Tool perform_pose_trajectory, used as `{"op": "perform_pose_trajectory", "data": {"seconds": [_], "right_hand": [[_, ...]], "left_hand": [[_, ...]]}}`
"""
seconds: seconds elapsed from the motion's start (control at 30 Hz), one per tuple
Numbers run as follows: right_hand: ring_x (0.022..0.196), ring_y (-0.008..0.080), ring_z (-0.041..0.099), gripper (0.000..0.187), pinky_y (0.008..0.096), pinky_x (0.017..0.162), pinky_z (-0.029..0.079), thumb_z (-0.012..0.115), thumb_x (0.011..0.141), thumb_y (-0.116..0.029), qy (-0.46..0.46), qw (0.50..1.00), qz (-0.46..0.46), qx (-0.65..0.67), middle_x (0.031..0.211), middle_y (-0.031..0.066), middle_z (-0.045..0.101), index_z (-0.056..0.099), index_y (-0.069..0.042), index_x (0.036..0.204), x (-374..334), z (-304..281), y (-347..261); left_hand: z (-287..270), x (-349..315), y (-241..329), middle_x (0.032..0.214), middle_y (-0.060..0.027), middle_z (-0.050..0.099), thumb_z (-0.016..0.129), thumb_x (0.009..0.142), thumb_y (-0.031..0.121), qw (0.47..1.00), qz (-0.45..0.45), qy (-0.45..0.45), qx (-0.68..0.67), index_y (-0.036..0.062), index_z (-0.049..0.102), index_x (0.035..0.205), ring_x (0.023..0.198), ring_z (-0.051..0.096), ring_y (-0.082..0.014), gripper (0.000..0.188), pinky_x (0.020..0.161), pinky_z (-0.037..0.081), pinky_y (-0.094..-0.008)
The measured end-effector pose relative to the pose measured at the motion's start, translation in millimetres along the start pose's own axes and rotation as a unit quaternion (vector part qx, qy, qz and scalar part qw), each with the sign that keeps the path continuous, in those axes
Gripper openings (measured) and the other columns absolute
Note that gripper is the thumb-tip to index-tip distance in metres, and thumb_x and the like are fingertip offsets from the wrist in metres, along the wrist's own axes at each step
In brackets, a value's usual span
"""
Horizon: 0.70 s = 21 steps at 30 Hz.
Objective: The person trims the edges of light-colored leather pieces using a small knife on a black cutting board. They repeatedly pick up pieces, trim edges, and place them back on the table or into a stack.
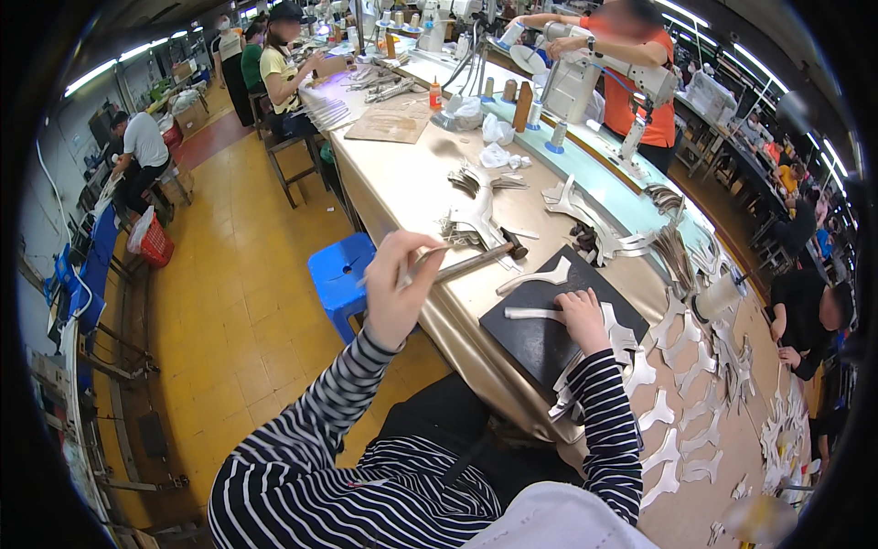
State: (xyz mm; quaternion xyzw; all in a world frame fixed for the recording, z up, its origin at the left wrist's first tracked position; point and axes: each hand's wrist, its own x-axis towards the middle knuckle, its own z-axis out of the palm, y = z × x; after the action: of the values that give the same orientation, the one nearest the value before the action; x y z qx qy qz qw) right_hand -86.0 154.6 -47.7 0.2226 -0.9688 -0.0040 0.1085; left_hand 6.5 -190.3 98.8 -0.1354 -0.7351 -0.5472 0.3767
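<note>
Left hand (pixel 399 285): raised by the worktop's near edge, thumb and fingers curled close together; whatever is pinched is too blurred to be told.
Right hand (pixel 586 322): lowered onto the black board, fingers bunched over one end of a pale strip (pixel 530 313); whether it is gripped or only pressed cannot be told.
Black board (pixel 535 348): laid flat on the worktop (pixel 395 179), with a pale forked piece (pixel 541 277) placed beyond the strip.
Hammer (pixel 476 262): seen with its dark head over the worktop and its handle pointed toward the left hand; contact cannot be made out.
Pale cutouts (pixel 660 410): spread to the right of the board.
Blue stool (pixel 340 275): stood beside the worktop, on the left.
Sewing machine (pixel 572 87): set across the worktop, with a person in orange (pixel 631 91) positioned behind it.
</note>
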Motion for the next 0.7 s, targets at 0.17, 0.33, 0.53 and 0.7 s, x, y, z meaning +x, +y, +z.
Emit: {"op": "perform_pose_trajectory", "data": {"seconds": [0.17, 0.33, 0.53, 0.7], "right_hand": [[0.098, 0.0252, 0.059, 0.009, 0.0458, 0.109, 0.035, 0.063, 0.079, -0.008, -0.018, 0.999, -0.024, -0.012, 0.088, 0.0048, 0.061, 0.063, -0.014, 0.086, -0.2, -29.2, 4.6], [0.082, 0.0239, 0.058, 0.011, 0.0326, 0.074, 0.046, 0.067, 0.084, -0.003, 0.198, 0.907, 0.189, 0.320, 0.087, 0.0095, 0.057, 0.060, -0.005, 0.092, -39.9, -77.5, -26.6], [0.075, 0.0049, 0.055, 0.016, 0.0199, 0.068, 0.043, 0.062, 0.094, -0.005, 0.247, 0.639, 0.407, 0.604, 0.089, 0.0010, 0.063, 0.057, 0.000, 0.108, -89.4, -95.1, -74.5], [0.073, 0.0026, 0.057, 0.036, 0.0158, 0.062, 0.044, 0.063, 0.094, -0.006, 0.238, 0.504, 0.467, 0.687, 0.092, 0.0046, 0.068, 0.047, 0.000, 0.126, -98.5, -82.5, -92.6]], "left_hand": [[90.6, 31.4, -102.8, 0.093, -0.0072, 0.065, 0.069, 0.078, 0.002, 0.959, 0.170, -0.221, 0.042, 0.0051, 0.066, 0.090, 0.091, 0.062, -0.0254, 0.012, 0.079, 0.051, -0.0351], [140.2, 17.0, -186.7, 0.107, -0.0121, 0.059, 0.066, 0.081, 0.003, 0.851, 0.019, -0.525, -0.004, 0.0012, 0.066, 0.094, 0.094, 0.062, -0.0284, 0.012, 0.083, 0.053, -0.0363], [147.4, 39.9, -146.7, 0.109, -0.0132, 0.052, 0.065, 0.086, 0.004, 0.890, 0.164, -0.419, 0.078, 0.0012, 0.058, 0.123, 0.099, 0.055, -0.0299, 0.038, 0.091, 0.046, -0.0365], [137.0, 5.3, -99.4, 0.115, -0.0143, 0.044, 0.054, 0.082, -0.010, 0.848, 0.107, -0.518, -0.036, 0.0002, 0.044, 0.125, 0.108, 0.051, -0.0305, 0.046, 0.098, 0.041, -0.0373]]}}
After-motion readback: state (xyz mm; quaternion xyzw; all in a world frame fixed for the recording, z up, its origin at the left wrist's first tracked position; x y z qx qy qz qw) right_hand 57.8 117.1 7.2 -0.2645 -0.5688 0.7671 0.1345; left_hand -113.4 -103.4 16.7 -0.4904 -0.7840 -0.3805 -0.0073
